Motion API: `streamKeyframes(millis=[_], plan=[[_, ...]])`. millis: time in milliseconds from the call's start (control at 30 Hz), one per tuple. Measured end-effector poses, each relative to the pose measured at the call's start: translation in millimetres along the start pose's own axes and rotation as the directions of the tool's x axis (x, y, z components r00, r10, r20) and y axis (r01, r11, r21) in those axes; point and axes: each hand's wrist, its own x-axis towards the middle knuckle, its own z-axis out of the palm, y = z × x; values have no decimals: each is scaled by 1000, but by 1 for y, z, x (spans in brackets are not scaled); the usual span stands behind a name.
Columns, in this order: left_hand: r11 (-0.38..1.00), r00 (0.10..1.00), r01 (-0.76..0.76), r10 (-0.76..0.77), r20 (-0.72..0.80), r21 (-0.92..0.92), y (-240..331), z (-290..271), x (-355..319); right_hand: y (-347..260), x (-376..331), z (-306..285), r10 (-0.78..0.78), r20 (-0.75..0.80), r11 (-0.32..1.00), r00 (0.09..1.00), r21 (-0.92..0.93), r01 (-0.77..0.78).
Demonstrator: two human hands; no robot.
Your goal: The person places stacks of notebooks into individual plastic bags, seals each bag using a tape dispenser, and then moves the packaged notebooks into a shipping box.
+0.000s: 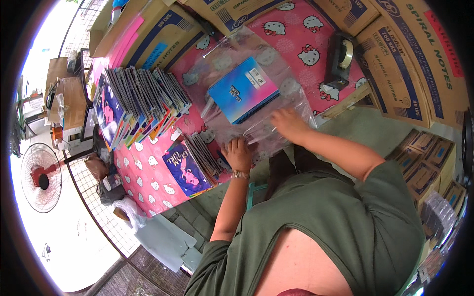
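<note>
A spiral notebook (pixel 240 93) with a blue-to-pink cover and a white label lies on a large clear plastic bag (pixel 291 101) spread over the table. My left hand (pixel 237 155), with a watch on the wrist, rests at the bag's near edge with fingers extended. My right hand (pixel 290 125) is at the bag's near right part, close to the notebook's lower corner. Its fingers are curled against the plastic and look pinched on it, though the fingertips are partly blurred. A short stack of spiral notebooks (pixel 183 170) with a purple cover stands left of my left hand.
A longer row of spiral notebooks (pixel 143 98) fills the table's left side. A black tape dispenser (pixel 338 61) stands at the right on the pink patterned tablecloth (pixel 289 34). Cardboard boxes (pixel 392 74) line the back and right. A fan (pixel 42 178) stands far left.
</note>
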Motion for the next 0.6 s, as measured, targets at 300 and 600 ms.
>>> streamKeyframes(millis=[300,600], plan=[[988,988,-153,152,13,36,-28,-60,9,108,-37,-72,114,356,893,928,373,-253],[868,760,369,-487,-431,-332,-62,-61,93,156,105,-56,356,104,588,929,747,-310]])
